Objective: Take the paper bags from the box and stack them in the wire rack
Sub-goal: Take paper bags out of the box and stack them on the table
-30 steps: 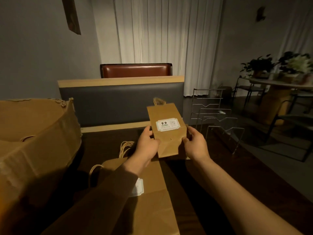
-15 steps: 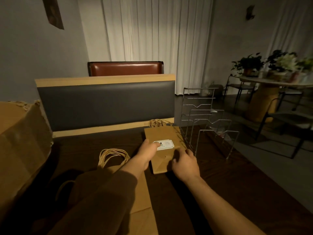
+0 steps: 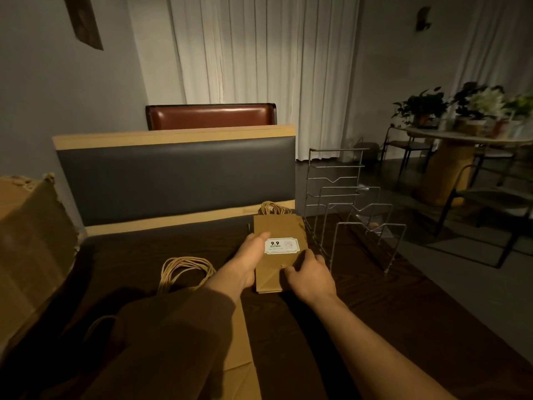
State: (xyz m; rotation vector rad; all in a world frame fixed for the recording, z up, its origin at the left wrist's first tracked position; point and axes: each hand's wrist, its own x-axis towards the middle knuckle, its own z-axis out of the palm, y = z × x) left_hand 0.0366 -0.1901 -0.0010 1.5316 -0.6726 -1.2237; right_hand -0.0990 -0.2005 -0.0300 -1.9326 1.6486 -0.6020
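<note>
A small brown paper bag (image 3: 278, 226) with a white "9.9" label lies flat on the dark wooden table (image 3: 375, 313), its twine handles pointing away from me. My left hand (image 3: 249, 261) grips its left edge, thumb on top beside the label. My right hand (image 3: 310, 277) holds its lower right corner with curled fingers. The wire rack (image 3: 357, 209) stands just right of the bag, and its slots look empty. The cardboard box (image 3: 31, 241) sits at the far left. Larger flat paper bags (image 3: 239, 342) with looped handles (image 3: 184, 269) lie under my left forearm.
A grey padded bench back (image 3: 173, 174) runs along the table's far edge, with a brown chair behind it. To the right, beyond the table's edge, stand a dark chair (image 3: 490, 197) and a round table with plants (image 3: 461, 137).
The small bag was held upright in the air between both hands; it has come down flat onto the table beside the rack. My view has turned right, so less of the box shows.
</note>
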